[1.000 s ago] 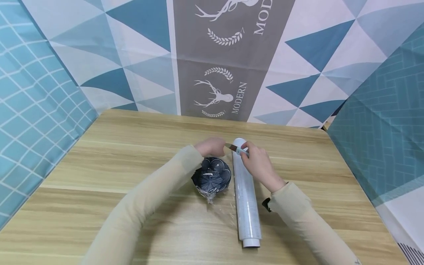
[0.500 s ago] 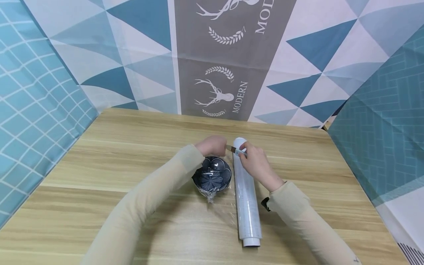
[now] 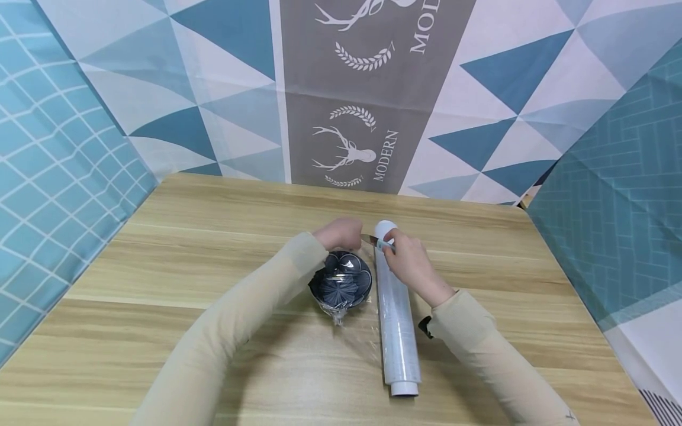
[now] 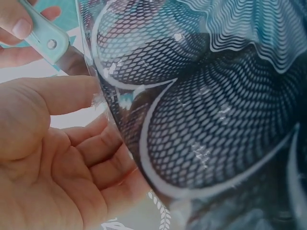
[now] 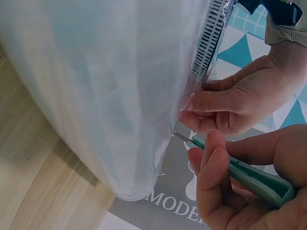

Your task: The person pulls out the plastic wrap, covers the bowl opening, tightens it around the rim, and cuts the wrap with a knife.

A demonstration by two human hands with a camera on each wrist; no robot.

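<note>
While the left grip (image 3: 345, 234) pinches clear film (image 3: 338, 318) at the far side of the dark bowl (image 3: 367, 287), the right grip (image 3: 412, 260) holds a small knife (image 3: 381, 243) by its pale-green handle (image 5: 261, 181) at the far end of the roll (image 3: 398, 322). Such film should be light, limp and clingy, best held taut by its edge. Smooth and cylindrical, the roll lies right of the net-patterned bowl on the wood-grain desk (image 3: 160, 331).
</note>
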